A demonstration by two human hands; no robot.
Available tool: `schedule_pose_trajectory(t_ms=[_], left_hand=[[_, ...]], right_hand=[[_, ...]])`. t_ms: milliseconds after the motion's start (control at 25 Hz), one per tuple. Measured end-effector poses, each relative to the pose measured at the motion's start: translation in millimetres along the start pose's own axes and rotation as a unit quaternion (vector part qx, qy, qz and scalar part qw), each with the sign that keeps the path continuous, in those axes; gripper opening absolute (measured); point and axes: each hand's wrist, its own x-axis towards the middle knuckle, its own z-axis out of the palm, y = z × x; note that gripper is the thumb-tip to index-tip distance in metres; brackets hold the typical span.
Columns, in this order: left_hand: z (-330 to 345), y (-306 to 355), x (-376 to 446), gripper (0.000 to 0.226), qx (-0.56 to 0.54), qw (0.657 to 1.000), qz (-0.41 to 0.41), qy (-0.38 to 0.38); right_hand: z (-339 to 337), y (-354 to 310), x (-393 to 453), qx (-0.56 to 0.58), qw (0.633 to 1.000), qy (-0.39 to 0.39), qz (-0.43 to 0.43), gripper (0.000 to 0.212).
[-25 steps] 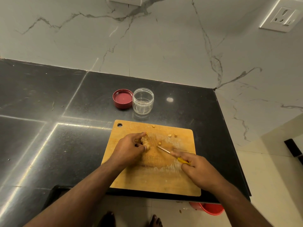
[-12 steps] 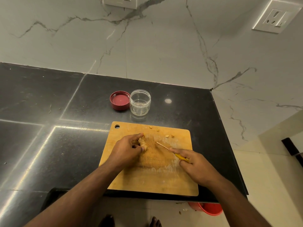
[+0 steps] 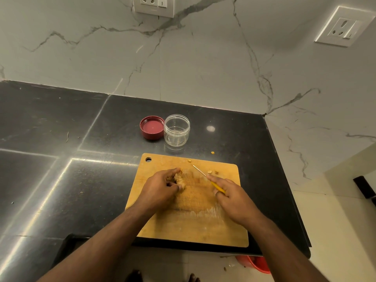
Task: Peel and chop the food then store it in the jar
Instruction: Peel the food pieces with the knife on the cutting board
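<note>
- Ginger root (image 3: 180, 179), a knobbly tan piece with rough, fibrous skin, lies on the rectangular wooden cutting board (image 3: 189, 226), toward its far left part, pinned under my left hand (image 3: 160, 190).
- My left hand curls around the root, thumb and fingertips pinching it from both sides, so only the right edge of the piece shows.
- The root's long axis runs roughly away from me and toward me, with a slight lean; I cannot tell which end is thicker because my fingers cover most of it.
- My right hand (image 3: 234, 198) is wrapped tight round the yellow handle of a small thin-bladed knife (image 3: 205, 176), index finger stretched along the top; the narrow blade points away and to the left, its tip clear of the root.
- The board is pale, scratched wood with rounded corners and one round hanging hole at its far left corner; its middle is stained yellowish and scored.
- Three small round cut bits (image 3: 209, 171) sit on the far part of the board, and one more chip (image 3: 212, 152) lies on the black polished stone counter (image 3: 61, 180) just beyond the board.
- One clear, squat, round plastic jar (image 3: 176, 130) stands upright and open behind the board, with one dark red ridged screw lid (image 3: 152, 127) just beside it on the left, lying inside-up.
</note>
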Motion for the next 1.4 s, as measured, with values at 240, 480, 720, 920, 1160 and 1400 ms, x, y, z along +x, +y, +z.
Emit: schedule_pose_trajectory(t_ms=[240,480,720,920,1160,1400], left_hand=[[-12.4,-1.0,4.5,0.050,0.068,0.996,0.033,0.039],[-23.3,14.0,19.3,0.049,0.222,0.964,0.097,-0.106],[-11.7,12.0,8.7,0.057,0.153,0.984,0.018,-0.093],[-6.5,16.3,4.8,0.068,0.121,0.989,-0.005,-0.087],[-1.7,19.5,6.5,0.068,0.115,0.990,-0.013,-0.076],[-2.6,16.4,5.5,0.071,0.101,0.991,-0.024,-0.081]], right_hand=[[8.0,6.8,-16.8,0.085,0.996,0.010,0.018,0.045],[7.9,5.0,-29.0,0.139,0.988,0.028,0.052,0.042],[22.6,1.3,-35.7,0.218,0.972,0.025,0.083,0.046],[28.2,-11.4,-40.2,0.191,0.978,0.031,0.071,0.048],[32.8,-30.1,-40.4,0.045,0.998,0.026,0.028,0.050],[36.1,-34.2,-46.5,0.047,0.998,0.009,0.041,0.049]])
